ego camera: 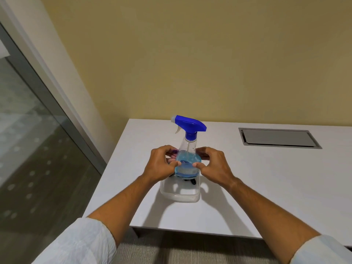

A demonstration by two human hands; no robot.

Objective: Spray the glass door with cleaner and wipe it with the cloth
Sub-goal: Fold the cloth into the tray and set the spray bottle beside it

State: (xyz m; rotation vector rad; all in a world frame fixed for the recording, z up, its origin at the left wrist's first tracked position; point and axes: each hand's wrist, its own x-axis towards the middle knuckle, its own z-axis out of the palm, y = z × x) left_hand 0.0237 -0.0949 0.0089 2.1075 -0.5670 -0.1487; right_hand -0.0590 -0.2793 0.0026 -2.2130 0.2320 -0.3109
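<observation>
Gripping the spray bottle [187, 162] from both sides, left hand [162, 164] and right hand [213, 165] each a curled grip, bottle upright over a clear plastic container [181, 195] on the white surface [266, 187], glass door [28, 140] at left

We see a white table [247, 197] standing against the yellow wall, its left edge near the glass door. A clear plastic tub [180, 195] sits directly on it, toward the near left corner. A grey metal hatch [278, 138] lies flush in the tabletop near the far edge, well apart from the tub.
</observation>
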